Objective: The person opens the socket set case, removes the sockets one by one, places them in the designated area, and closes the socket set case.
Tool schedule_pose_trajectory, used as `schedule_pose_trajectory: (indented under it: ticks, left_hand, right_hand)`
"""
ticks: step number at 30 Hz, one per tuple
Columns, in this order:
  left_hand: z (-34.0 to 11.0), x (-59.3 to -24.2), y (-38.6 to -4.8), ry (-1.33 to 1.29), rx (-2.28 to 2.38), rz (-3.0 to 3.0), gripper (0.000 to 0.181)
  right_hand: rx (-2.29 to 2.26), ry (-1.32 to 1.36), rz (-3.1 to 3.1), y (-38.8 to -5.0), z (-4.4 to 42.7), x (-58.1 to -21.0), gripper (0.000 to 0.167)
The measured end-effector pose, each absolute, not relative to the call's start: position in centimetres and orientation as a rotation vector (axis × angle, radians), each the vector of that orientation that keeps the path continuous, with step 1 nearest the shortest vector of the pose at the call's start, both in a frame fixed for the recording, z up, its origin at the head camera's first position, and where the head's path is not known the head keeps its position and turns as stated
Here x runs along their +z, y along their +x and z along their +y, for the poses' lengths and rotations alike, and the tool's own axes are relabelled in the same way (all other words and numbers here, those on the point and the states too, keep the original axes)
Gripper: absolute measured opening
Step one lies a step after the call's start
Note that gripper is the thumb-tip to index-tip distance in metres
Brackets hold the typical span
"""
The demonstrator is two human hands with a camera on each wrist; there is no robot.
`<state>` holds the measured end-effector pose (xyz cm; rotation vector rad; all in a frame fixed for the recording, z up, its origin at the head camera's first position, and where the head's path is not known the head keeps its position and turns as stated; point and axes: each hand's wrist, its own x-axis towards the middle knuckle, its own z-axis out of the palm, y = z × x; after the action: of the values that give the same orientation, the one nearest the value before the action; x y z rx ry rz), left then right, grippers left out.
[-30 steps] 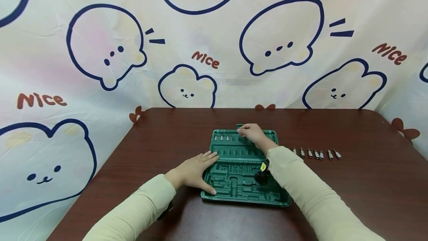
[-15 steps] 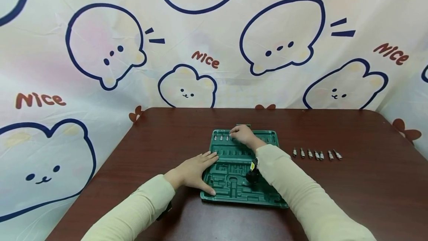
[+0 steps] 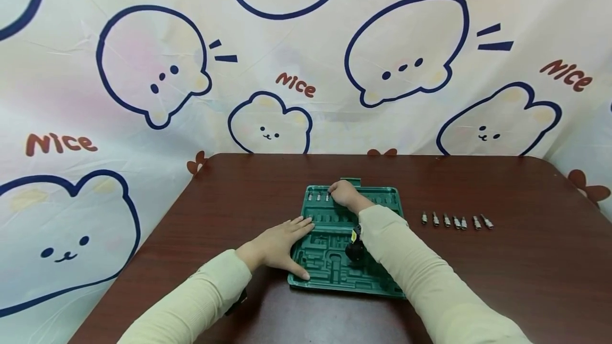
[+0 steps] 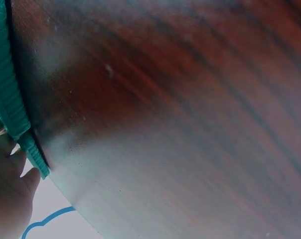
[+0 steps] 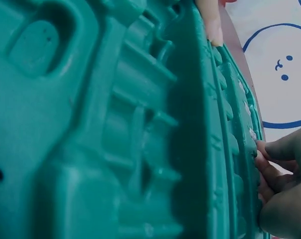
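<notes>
A green moulded tool case (image 3: 306, 282) lies unfolded on the table. My left hand (image 3: 279, 243) rests on its left edge with fingers spread and thumb near the front corner. Over the upper tray, my right hand (image 3: 346, 195) has thumb and fingertips pinched together at the back row of slots. In the right wrist view those fingers (image 5: 280, 149) press down at that row; the small socket bit they pinch is mostly hidden. Just left of them, several silver socket bits (image 3: 318, 197) stand in the row.
Several more silver socket bits (image 3: 447, 220) lie in a loose line on the brown table (image 3: 526, 264), right of the case. A green latch tab (image 3: 352, 181) sticks out at the case's back edge. Behind the table hangs a patterned cloth (image 3: 334, 131).
My right hand has moved left along the back row and slightly down, stopping beside the seated bits. The left hand has stayed on the case edge.
</notes>
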<state>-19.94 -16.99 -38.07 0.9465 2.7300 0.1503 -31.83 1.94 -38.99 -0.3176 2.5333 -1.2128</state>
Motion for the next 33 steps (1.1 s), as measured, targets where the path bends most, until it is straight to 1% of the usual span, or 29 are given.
schedule_pose_trajectory:
  ticks: [11, 18, 33]
  left_hand:
    - [-16.99, -37.91, -20.14, 0.953, 0.165, 2.733, 0.106]
    - [-16.93, -38.02, -20.2, 0.953, 0.177, 2.732, 0.106]
    - [-16.96, -38.3, -20.05, 0.924, 0.214, 2.725, 0.105]
  right_hand:
    - [-1.49, -0.107, 2.475, -31.9, 1.77, -39.01, 0.017]
    - [-1.518, -0.052, 2.478, -31.51, 1.8, -38.99, 0.016]
    - [-1.601, -0.025, 2.471, -31.41, 1.76, -39.59, 0.014]
